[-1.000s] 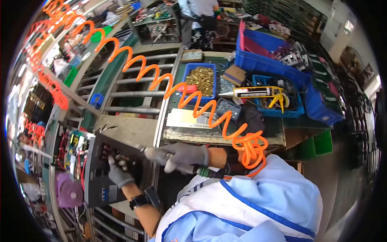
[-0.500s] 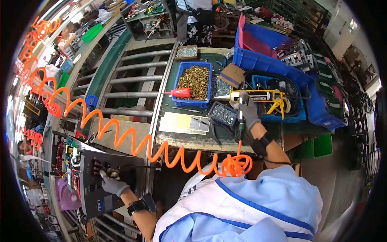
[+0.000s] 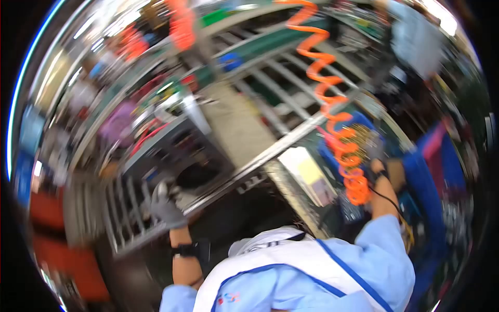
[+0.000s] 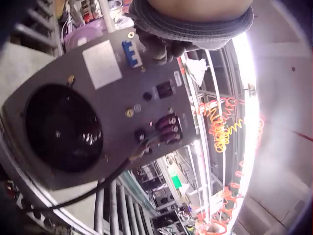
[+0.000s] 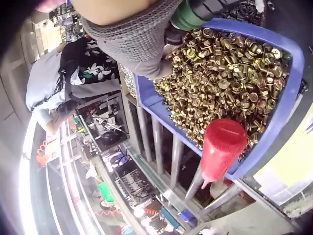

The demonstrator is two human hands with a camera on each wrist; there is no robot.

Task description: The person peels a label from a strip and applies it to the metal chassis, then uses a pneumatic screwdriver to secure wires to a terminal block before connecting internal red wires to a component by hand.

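Note:
My gloved left hand [image 3: 167, 207] is at the near side of a dark grey metal case [image 3: 156, 165]. In the left wrist view, its fingers [image 4: 164, 51] are bent close to the panel's edge by a blue connector [image 4: 131, 54]; what they may hold is hidden. The panel also has a round black opening [image 4: 63, 128] and red terminals [image 4: 168, 128]. My gloved right hand [image 5: 139, 56] reaches into a blue bin [image 5: 295, 63] of brass-coloured screws [image 5: 230, 78], fingertips among them. It also grips a green-and-black air screwdriver [image 5: 188, 17], mostly hidden. A red bottle [image 5: 222, 147] leans at the bin's rim.
An orange coiled hose [image 3: 317, 67] hangs down in front of my right arm. Metal rollers [image 3: 265, 101] run behind the case. Yellow-and-white paper [image 3: 307, 171] lies on the bench by the bin. A blue crate [image 3: 427, 187] stands at right, and another person [image 3: 416, 39] is beyond.
My head view has swung round and blurred. The right hand moved from near the case to above the bench beside the caulking gun, then into the screw bin. The left hand stays at the case.

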